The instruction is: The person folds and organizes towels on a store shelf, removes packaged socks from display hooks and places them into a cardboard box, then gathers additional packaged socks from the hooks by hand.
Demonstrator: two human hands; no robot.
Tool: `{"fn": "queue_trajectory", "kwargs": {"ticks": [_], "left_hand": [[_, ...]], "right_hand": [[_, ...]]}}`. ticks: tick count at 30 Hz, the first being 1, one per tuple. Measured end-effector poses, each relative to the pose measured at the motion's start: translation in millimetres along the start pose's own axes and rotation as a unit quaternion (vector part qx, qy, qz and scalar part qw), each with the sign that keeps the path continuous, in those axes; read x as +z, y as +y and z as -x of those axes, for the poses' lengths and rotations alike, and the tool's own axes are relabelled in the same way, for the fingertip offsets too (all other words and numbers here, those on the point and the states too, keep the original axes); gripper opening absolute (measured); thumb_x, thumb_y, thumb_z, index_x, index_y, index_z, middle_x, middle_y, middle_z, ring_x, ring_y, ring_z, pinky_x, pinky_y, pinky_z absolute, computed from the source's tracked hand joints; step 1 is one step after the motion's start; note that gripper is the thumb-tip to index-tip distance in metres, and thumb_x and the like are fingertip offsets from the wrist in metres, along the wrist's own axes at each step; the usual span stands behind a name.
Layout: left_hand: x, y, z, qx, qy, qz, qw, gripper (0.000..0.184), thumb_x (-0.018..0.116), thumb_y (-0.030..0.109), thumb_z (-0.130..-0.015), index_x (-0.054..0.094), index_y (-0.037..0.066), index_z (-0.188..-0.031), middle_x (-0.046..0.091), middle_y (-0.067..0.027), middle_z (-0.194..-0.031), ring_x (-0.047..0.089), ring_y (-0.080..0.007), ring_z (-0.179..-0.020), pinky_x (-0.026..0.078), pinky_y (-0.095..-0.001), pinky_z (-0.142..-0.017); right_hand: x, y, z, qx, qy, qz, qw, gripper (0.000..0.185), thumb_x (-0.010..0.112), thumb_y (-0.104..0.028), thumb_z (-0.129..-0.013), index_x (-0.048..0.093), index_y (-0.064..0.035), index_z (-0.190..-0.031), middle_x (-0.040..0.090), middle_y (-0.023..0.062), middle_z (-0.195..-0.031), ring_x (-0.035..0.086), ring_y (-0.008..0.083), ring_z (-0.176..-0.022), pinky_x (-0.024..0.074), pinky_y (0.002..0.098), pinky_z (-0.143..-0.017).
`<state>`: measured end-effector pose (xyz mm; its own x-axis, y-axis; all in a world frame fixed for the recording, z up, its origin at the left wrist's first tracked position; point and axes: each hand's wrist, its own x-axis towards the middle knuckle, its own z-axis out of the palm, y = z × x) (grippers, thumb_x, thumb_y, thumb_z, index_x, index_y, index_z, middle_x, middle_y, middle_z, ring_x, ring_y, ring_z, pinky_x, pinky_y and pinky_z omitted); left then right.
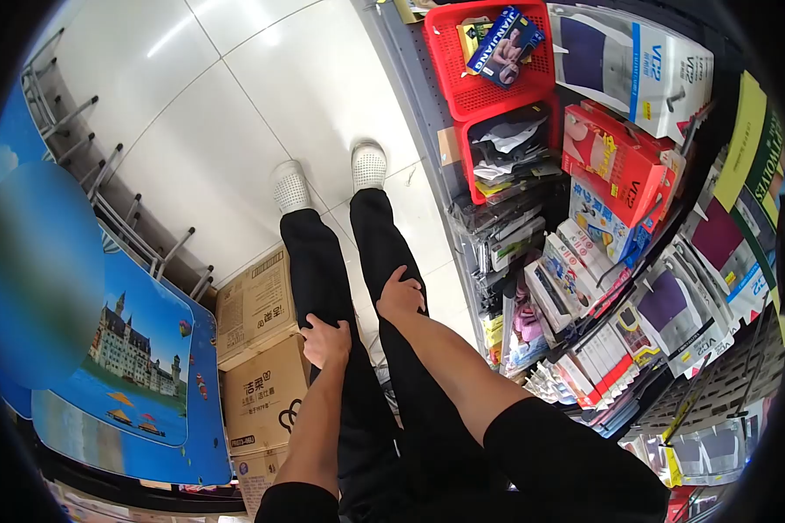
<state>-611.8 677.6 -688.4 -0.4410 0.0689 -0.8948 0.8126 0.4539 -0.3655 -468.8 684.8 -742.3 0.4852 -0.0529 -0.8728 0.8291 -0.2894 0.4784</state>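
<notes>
My left hand (327, 341) lies on my left trouser leg (316, 261) near the knee. Its fingers are apart and bent a little over the black cloth. Farther along, my right hand (400, 296) rests on the right trouser leg (381, 235), fingers spread over the knee. I see no object in either hand. White perforated shoes (369, 166) stand on the tiled floor beyond. Beside my left arm are stacked cardboard cartons (257, 305).
At right, shelves hold boxed underwear (619, 161) and packets. A red basket (445, 87) contains a blue box (504, 48). On the left, blue tabletops with a castle picture (139, 353) lean near metal folding legs (118, 218). Light floor tiles (227, 122) stretch ahead.
</notes>
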Motion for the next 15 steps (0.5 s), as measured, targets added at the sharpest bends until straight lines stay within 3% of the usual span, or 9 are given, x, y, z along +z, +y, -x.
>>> {"fn": "queue_trajectory", "kwargs": {"ticks": [4,6,9,15], "left_hand": [[-0.7,5.5,-1.3,-0.009,0.002,0.013,1.000,0.055,0.066,0.041,-0.077,0.046,0.005,-0.113,0.055,-0.0213,-0.104,0.066,-0.0365,-0.085,0.055,-0.0421,-0.075],[-5.2,6.6,0.1,-0.023,-0.011,0.019,0.999,0.055,0.066,0.041,-0.077,0.046,0.005,-0.113,0.055,-0.0211,-0.105,0.066,-0.0360,-0.087,0.055,-0.0420,-0.075],[-8.8,6.9,-0.6,-0.024,-0.020,0.058,0.998,0.057,0.064,0.041,-0.077,0.047,0.003,-0.117,0.056,-0.0250,-0.107,0.065,-0.0393,-0.091,0.054,-0.0446,-0.080],[-19.6,19.3,2.9,-0.022,0.008,0.076,0.997,0.054,0.061,0.041,-0.079,0.050,0.002,-0.115,0.057,-0.0224,-0.109,0.064,-0.0373,-0.095,0.053,-0.0439,-0.082]], "right_hand": [[2.5,-5.2,-11.0,0.003,0.020,0.018,1.000,0.081,0.062,-0.022,-0.086,0.014,-0.0022,-0.149,0.037,0.0447,-0.128,0.053,0.0625,-0.101,0.0474,0.0673,-0.076],[-0.3,-10.7,-15.4,0.035,0.000,0.022,0.999,0.092,0.067,-0.023,-0.081,0.009,-0.0005,-0.149,0.031,0.0444,-0.134,0.048,0.0596,-0.111,0.0455,0.0680,-0.081],[-14.1,-13.7,-12.0,0.028,-0.016,0.018,0.999,0.088,0.065,-0.021,-0.083,0.010,0.0005,-0.148,0.031,0.0442,-0.134,0.047,0.0580,-0.114,0.0440,0.0697,-0.082],[-28.9,-25.9,-17.3,0.029,-0.036,0.039,0.998,0.085,0.063,-0.020,-0.084,0.012,0.0019,-0.148,0.031,0.0433,-0.135,0.046,0.0539,-0.117,0.0441,0.0694,-0.082]]}}
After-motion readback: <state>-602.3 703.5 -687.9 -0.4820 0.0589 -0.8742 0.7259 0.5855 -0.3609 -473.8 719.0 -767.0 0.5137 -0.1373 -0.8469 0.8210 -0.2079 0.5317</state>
